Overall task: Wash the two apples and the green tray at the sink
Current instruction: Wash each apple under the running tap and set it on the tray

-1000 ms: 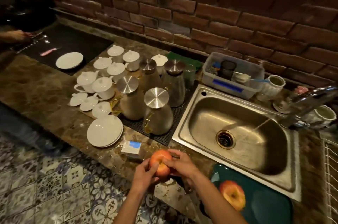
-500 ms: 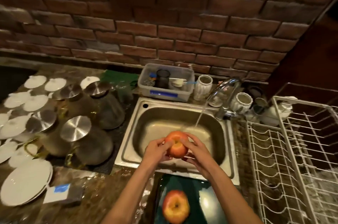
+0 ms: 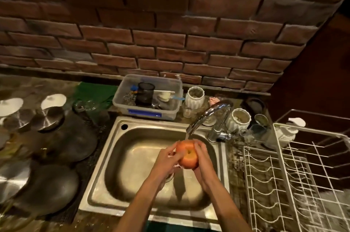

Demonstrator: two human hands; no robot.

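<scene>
- The sink (image 3: 121, 158) is brushed stainless steel with a dull sheen.
- The tap (image 3: 208, 116) is polished chrome, brightly glossy.
- The apple (image 3: 187, 156) has smooth, wet, shiny skin.
- The far wall (image 3: 170, 42) is rough, matt brick.
- The tub (image 3: 149, 112) behind the sink is translucent plastic.
- The rack (image 3: 284, 184) on the right is white-coated wire.
- The lids (image 3: 50, 120) on the left are satin metal.

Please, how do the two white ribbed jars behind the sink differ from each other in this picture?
The left jar stands beside the plastic box, to the left of the faucet; the right jar stands to the faucet's right and nearer the camera. The left jar looks taller and narrower, the right jar squatter with a wider mouth. The right jar shows speckled contents; the left jar's inside is unclear. Both are white, ribbed, upright and open-topped.
</scene>
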